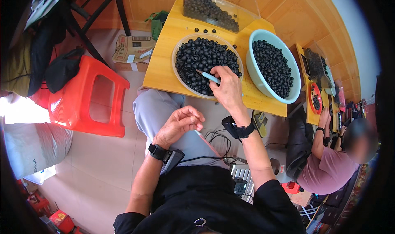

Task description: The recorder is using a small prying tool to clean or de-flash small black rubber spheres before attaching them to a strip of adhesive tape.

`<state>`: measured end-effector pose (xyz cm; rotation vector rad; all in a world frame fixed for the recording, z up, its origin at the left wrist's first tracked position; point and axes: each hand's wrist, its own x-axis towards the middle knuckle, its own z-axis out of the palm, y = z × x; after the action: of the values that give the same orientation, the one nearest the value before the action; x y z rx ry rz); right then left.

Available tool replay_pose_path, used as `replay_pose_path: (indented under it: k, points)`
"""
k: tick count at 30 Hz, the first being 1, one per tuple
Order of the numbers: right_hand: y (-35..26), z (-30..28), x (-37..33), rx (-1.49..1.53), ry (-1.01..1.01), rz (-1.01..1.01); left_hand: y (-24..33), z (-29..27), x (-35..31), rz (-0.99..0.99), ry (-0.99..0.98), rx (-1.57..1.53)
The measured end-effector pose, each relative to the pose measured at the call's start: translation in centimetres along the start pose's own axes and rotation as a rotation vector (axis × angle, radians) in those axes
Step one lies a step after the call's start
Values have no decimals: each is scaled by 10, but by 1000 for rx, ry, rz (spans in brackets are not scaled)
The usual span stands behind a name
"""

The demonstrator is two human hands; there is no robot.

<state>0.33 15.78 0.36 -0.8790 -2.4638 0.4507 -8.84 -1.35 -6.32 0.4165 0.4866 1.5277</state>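
My right hand (227, 90) reaches over the near rim of a clear round bowl (180, 78) full of black beads (202, 59) and holds a light blue stick-like tool (209, 77) whose tip lies among the beads. My left hand (180, 124) rests above my lap, its fingers pinched on a thin cord (204, 138) that runs down to the right. Both wrists wear black bands with small devices.
A pale green bowl (253, 73) of black beads stands right of the clear bowl on a small yellow table (164, 65); a clear box (230, 3) of beads sits behind. A red plastic stool (88, 98) is at left. Another person (329, 168) sits at right.
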Motion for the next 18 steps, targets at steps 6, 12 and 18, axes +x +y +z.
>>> replay_pose_path:
  k: [6,12,18]
  points:
    - [-15,-21,-15,400,49,184,-5,-1,2,82,39,-38]
    - [-56,-22,-72,330,-191,-7,-6,0,4,107,88,-78]
    - [-55,-11,-84,282,-132,-90,-7,1,7,103,137,132]
